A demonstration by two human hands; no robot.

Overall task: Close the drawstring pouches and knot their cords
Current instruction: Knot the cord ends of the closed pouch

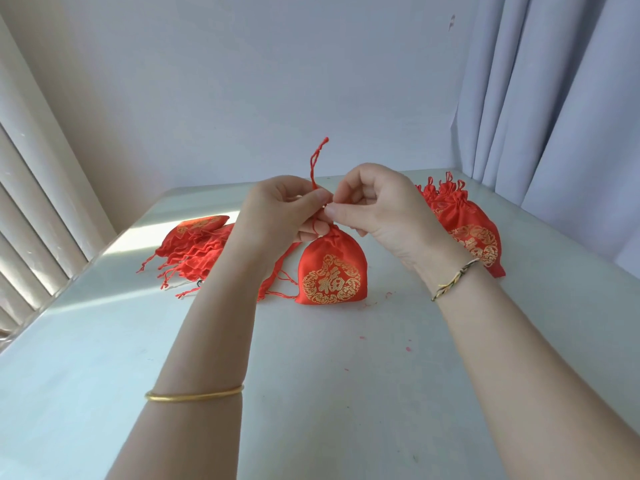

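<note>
The person has one red brocade pouch (330, 271) up in the middle of the counter (311, 393). Its neck is gathered tight and its lower edge is at or just on the surface; I cannot tell which. Both hands meet right above the neck. The left grip (277, 209) pinches the red cord (317, 161) between thumb and forefinger, and the loose end stands up past the knuckles. The right grip (377, 202) pinches a strand just beside it, fingertips nearly touching. From that I'd judge the knot is being formed, not yet pulled down.

To do it well, I'd keep the neck bunched with the lower left fingers so the mouth does not slacken. I'd seat the knot hard against the gathers and draw both strands evenly, so it does not lock halfway up. The thin cord looks prone to shedding: red lint (408, 349) lies on the counter. Flat pouches (197, 251), seemingly untied, lie toward the left edge, and tied ones (467, 230) lie by the far right corner.
</note>
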